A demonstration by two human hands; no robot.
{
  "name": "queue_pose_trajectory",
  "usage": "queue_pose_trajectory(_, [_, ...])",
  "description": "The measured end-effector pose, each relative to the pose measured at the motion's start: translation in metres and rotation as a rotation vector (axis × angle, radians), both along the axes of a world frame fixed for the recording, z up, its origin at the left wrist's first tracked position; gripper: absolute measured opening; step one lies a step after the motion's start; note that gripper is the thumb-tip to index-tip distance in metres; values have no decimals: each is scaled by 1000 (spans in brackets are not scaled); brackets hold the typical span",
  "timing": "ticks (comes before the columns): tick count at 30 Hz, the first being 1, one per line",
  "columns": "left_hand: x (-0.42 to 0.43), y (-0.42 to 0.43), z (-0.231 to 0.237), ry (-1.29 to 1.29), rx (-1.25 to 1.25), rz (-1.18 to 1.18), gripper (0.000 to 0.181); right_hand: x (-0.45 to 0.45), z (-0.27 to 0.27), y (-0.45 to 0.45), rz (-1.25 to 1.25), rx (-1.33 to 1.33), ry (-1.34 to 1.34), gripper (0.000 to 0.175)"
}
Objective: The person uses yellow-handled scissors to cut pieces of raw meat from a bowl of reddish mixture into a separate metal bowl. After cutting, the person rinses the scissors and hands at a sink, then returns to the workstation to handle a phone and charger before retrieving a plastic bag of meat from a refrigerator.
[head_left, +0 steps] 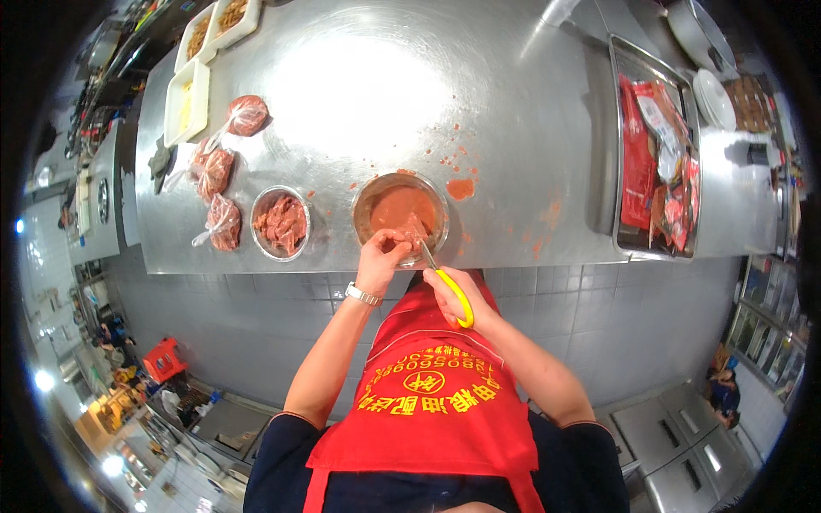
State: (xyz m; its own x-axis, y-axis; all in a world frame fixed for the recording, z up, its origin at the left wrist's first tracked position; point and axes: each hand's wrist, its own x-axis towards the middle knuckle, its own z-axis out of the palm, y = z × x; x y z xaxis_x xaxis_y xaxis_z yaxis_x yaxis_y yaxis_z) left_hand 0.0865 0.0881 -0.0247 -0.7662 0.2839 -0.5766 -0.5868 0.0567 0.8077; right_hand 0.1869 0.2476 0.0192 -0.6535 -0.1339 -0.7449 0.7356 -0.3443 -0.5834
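At the front edge of a steel table stands a metal bowl point(356, 211) with reddish liquid point(399, 204) in it. Over its near rim, my left hand point(383, 252) pinches a piece of raw meat point(414, 231) between thumb and fingers. Yellow-handled scissors point(463, 296) are gripped in my right hand point(457, 292), their blades angled up and left against the meat. Whether the blades are parted is too small to tell. A second metal bowl point(309, 232), to the left, contains raw meat pieces point(281, 223).
Several knotted plastic bags of meat point(221, 224) lie farther left, near white plastic trays point(204, 102) of food. Red liquid point(460, 188) is spilled right of the bowl on the steel table point(526, 141). A metal tray point(616, 147) with red packages point(636, 186) stands at the right.
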Motion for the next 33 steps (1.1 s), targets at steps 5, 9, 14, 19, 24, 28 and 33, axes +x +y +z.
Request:
queue_pose_trajectory(5, [0, 6, -1, -50, 65, 85, 13, -5, 2, 8, 58, -51, -43, 44])
queue_pose_trajectory(9, [1, 9, -4, -196, 166, 233, 15, -6, -13, 11, 140, -30, -21, 45])
queue_pose_trajectory(14, [2, 14, -7, -208, 198, 280, 16, -2, -22, 19, 216, -108, -36, 45])
queue_pose_trajectory(19, [3, 16, -4, -224, 206, 327, 16, 6, -20, 32, 237, -276, -83, 44])
queue_pose_trajectory(24, [3, 14, -2, -198, 143, 278, 15, 0, -36, 24, 206, -402, -56, 43])
queue_pose_trajectory(28, [4, 12, 1, -189, 91, 254, 15, -7, -42, 16, 199, -450, -69, 42])
queue_pose_trajectory(33, [3, 12, 4, -153, 4, 222, 14, -10, -34, 19, 147, -385, -67, 40])
